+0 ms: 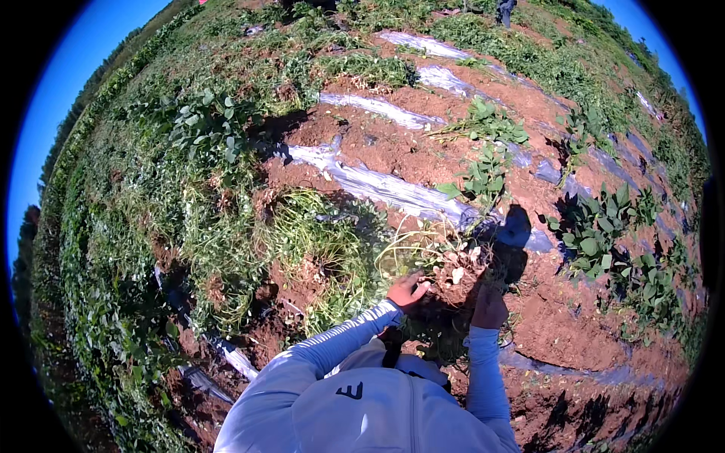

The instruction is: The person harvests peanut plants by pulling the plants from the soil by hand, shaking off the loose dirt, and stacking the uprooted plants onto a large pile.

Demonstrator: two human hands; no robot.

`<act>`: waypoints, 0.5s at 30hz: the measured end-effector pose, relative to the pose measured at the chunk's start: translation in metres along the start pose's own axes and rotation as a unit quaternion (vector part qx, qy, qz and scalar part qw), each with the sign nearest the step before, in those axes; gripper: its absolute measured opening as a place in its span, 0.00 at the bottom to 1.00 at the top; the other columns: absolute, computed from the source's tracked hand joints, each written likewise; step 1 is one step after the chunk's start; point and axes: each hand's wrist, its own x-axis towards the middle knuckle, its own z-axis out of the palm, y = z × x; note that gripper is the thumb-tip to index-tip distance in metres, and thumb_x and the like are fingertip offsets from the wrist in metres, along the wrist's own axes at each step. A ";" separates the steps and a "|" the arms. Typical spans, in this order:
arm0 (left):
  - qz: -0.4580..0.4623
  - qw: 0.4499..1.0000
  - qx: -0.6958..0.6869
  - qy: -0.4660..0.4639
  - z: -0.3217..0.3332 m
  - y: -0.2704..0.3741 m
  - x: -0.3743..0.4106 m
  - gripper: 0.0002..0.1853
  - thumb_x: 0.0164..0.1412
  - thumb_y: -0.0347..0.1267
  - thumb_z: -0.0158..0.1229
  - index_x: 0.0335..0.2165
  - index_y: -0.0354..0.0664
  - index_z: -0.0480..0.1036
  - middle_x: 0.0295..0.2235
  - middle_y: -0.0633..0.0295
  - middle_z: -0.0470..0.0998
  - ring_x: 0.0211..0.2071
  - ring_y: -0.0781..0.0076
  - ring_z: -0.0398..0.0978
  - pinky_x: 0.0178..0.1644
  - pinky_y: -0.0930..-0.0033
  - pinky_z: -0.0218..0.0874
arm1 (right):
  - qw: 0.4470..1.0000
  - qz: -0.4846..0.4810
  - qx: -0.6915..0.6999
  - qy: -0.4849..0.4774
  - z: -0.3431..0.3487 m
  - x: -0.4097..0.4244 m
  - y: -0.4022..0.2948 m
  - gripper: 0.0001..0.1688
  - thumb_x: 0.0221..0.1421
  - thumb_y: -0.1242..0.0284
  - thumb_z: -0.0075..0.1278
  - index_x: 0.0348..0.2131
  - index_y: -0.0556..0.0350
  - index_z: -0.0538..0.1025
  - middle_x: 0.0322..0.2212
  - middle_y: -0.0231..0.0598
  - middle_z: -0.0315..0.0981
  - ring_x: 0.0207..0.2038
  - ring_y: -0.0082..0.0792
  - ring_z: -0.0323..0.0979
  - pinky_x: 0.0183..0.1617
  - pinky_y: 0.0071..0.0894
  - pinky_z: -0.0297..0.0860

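A pulled-up peanut plant [457, 273] with pods and soil on its roots lies between my two hands, low in front of me. My left hand [409, 291] is at the left side of the root clump, thumb and fingers apart; whether it touches the stems is unclear. My right hand [489, 306] is in shadow at the clump's right side, and its fingers are too dark to make out. Just to the left lies a heap of uprooted peanut plants [317, 243], with roots and pods showing.
Torn strips of plastic mulch film [391, 189] run across the reddish soil [391, 153]. Leafy green plants [603, 229] stand at the right, and more uprooted plants [368, 71] lie farther off. A person's leg [505, 12] shows at the top edge.
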 end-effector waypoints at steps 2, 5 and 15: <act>0.016 0.996 -0.066 -0.065 0.012 -0.024 -0.002 0.29 0.51 0.51 0.45 0.44 0.40 0.64 0.40 0.45 0.68 0.42 0.49 0.66 0.46 0.62 0.57 | 0.994 -0.047 -0.020 0.100 0.017 -0.004 -0.007 0.17 0.48 0.63 0.45 0.24 0.60 0.74 0.20 0.50 0.70 0.22 0.46 0.69 0.26 0.42 0.64; -0.028 0.968 -0.114 -0.223 -0.008 -0.005 0.009 0.31 0.51 0.51 0.45 0.45 0.39 0.63 0.36 0.47 0.72 0.37 0.52 0.70 0.41 0.62 0.59 | 0.946 0.044 -0.193 -0.255 0.060 -0.022 0.067 0.19 0.45 0.59 0.46 0.22 0.60 0.73 0.19 0.49 0.69 0.23 0.48 0.69 0.26 0.43 0.65; 0.124 0.992 -0.014 -0.032 -0.039 0.001 -0.013 0.36 0.46 0.48 0.54 0.48 0.35 0.57 0.37 0.41 0.68 0.40 0.47 0.65 0.46 0.60 0.56 | 1.000 -0.011 0.006 0.023 0.000 0.013 -0.025 0.15 0.41 0.65 0.51 0.21 0.62 0.71 0.18 0.49 0.68 0.22 0.49 0.68 0.25 0.42 0.64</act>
